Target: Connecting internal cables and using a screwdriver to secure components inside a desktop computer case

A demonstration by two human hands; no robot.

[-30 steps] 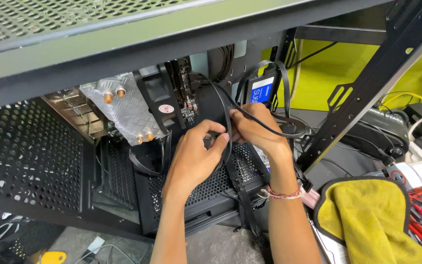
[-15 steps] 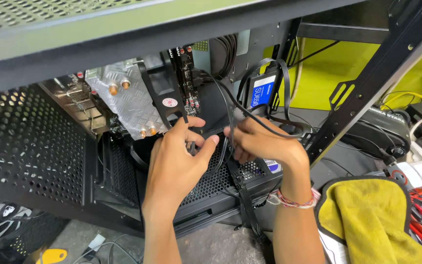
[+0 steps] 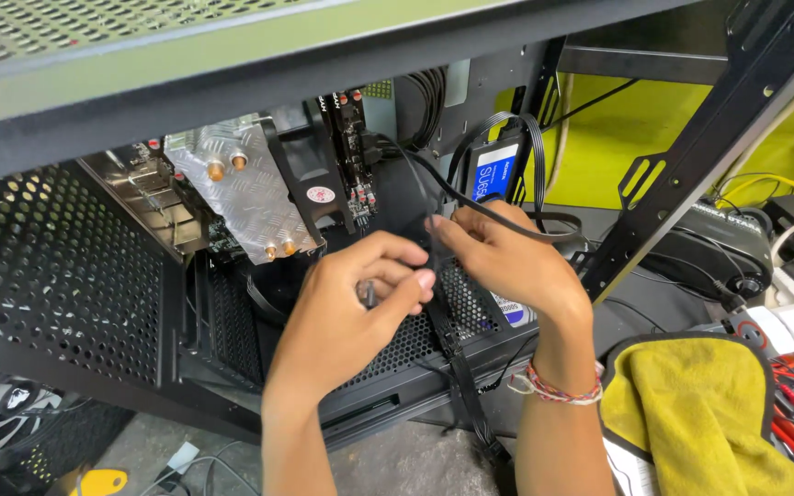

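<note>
Head view, nearest first: the left hand [image 3: 351,303] curls its fingers and thumb together around a small dark connector end, while the right hand [image 3: 507,262] pinches the flat black cable [image 3: 507,220] just beside it, keeping it taut over the perforated power-supply cover [image 3: 397,344]. Farther in, that thin, glossy cable loops up toward the blue-labelled drive [image 3: 493,170], behind the finned silver cooler [image 3: 241,188].

Both hands' fingers [image 3: 413,278] on black cables [image 3: 470,207] inside open computer case [image 3: 66,276]
</note>
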